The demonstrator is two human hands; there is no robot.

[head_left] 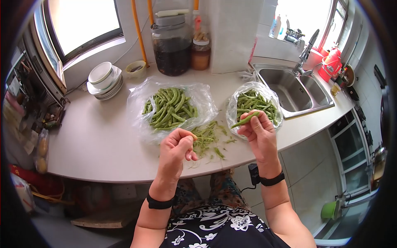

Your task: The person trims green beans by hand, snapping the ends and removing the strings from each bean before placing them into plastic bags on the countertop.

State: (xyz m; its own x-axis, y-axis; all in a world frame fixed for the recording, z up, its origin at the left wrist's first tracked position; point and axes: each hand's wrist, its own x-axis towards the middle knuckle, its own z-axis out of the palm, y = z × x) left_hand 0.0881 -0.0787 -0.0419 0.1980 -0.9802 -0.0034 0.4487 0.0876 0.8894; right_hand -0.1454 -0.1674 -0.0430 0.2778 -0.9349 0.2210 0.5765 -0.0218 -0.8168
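Note:
My right hand (260,136) pinches a green bean pod (246,119) between thumb and fingers, in front of a plastic bag of green pods (257,103). My left hand (178,145) is closed, with thumb and forefinger pressed together; whatever is between them is too small to make out. Just beyond it lies an open clear plastic bag (138,101) full of green bean pods (170,108). Between the two hands, a loose heap of thin green strings and trimmed ends (206,138) is scattered on the white counter (95,140).
Stacked bowls and plates (101,78) stand at the back left beside a small yellowish bowl (136,69). A large jar of dark liquid (171,47) and a smaller jar (201,53) are against the wall. To the right is a steel sink (285,89) with a tap (305,56).

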